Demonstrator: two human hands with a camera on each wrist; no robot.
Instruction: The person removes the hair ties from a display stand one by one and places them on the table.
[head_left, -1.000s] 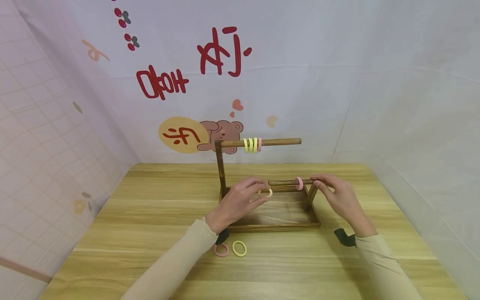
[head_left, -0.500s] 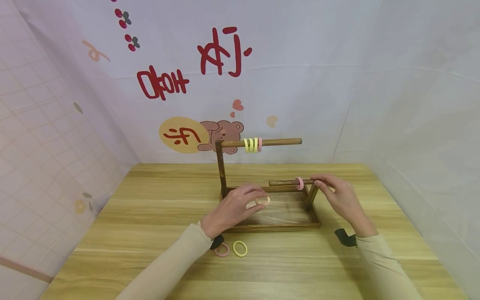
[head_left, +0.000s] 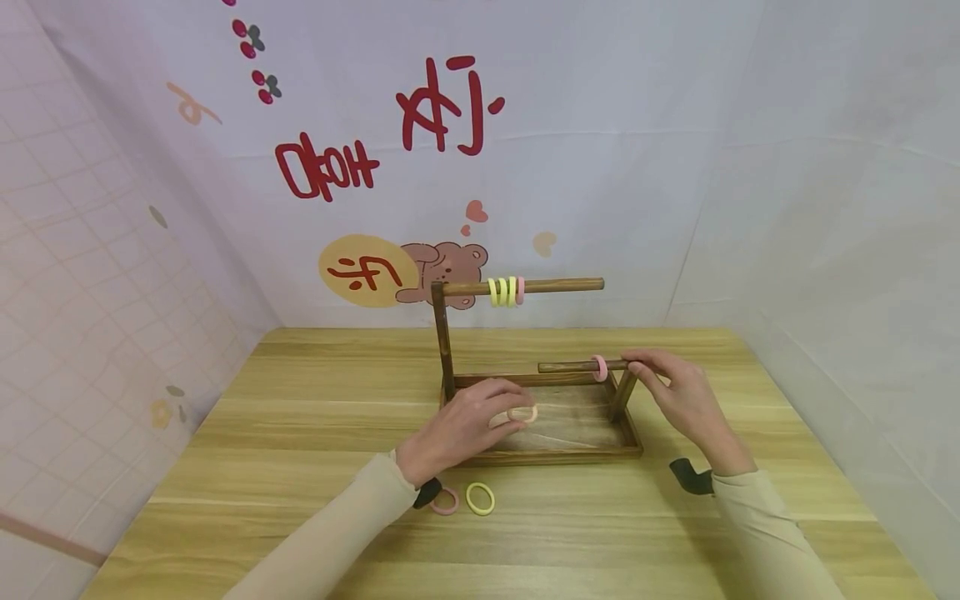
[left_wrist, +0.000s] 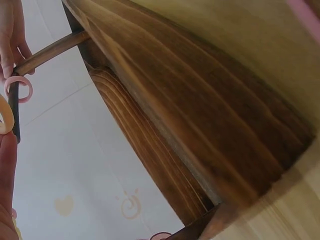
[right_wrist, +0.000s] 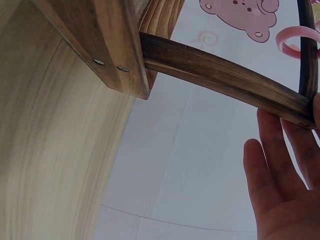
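A pale orange ring (head_left: 535,413) is pinched between the thumb and fingers of my left hand (head_left: 461,421), over the tray of a dark wooden rack. In the left wrist view the same ring (left_wrist: 7,116) shows at the left edge. My right hand (head_left: 678,393) grips the outer end of the rack's lower rod (head_left: 564,367), where it meets the short post (head_left: 622,394). On that rod hangs a pink ring (head_left: 603,368). Several yellow rings (head_left: 502,292) and one pink ring (head_left: 520,291) hang on the upper rod (head_left: 566,285).
The rack's shallow tray (head_left: 562,455) sits on the wooden table (head_left: 300,417). A pink ring (head_left: 456,502), partly behind the left wrist's black strap, and a yellow ring (head_left: 492,500) lie in front of it. A printed white cloth (head_left: 600,167) hangs behind.
My left hand has moved down and toward me, away from the lower rod's free end, with the orange ring still pinched. The right hand stays at the rod's outer end.
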